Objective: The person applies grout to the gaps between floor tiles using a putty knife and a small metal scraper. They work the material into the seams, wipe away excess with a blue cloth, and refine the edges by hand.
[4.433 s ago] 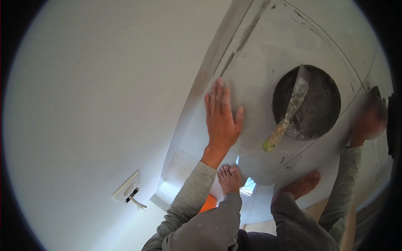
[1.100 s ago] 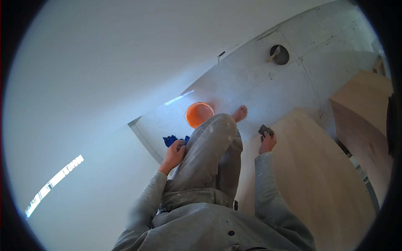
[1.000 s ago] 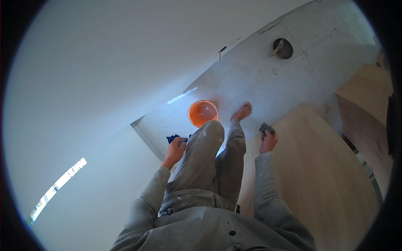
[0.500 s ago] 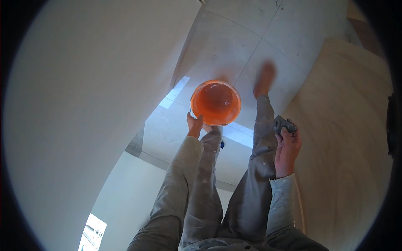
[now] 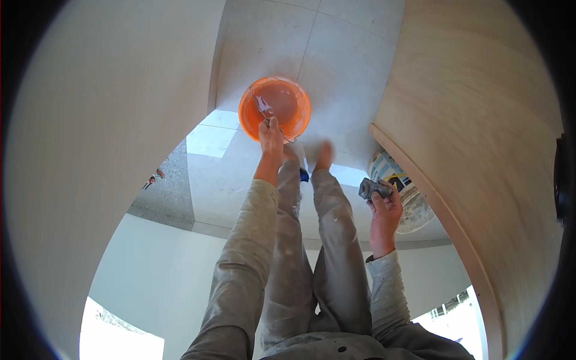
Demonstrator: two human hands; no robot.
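My left hand (image 5: 272, 137) is closed round the thin wire handle of an orange bucket (image 5: 305, 111). The bucket is at the upper middle, seen from above, with whitish smears on its inner wall; whether it bears liquid I cannot tell. Over on the right, my right hand (image 5: 387, 217) grips a grey blocky object (image 5: 372, 189) between thumb and fingers. Its kind is not clear, and my fingers cover part of it.
Large pale tiles make up the floor (image 5: 351, 66). A pale wall (image 5: 120, 108) rises on the left, a wooden panel (image 5: 474, 120) on the right. Beside the panel's edge stand a striped container (image 5: 379, 163) and a whitish round tub (image 5: 414, 211). Something blue (image 5: 303, 175) lies by my feet.
My left hand has gone from the bucket's rim side to grasping its handle. My legs have stepped, and the view has turned, bringing the containers by the panel into sight.
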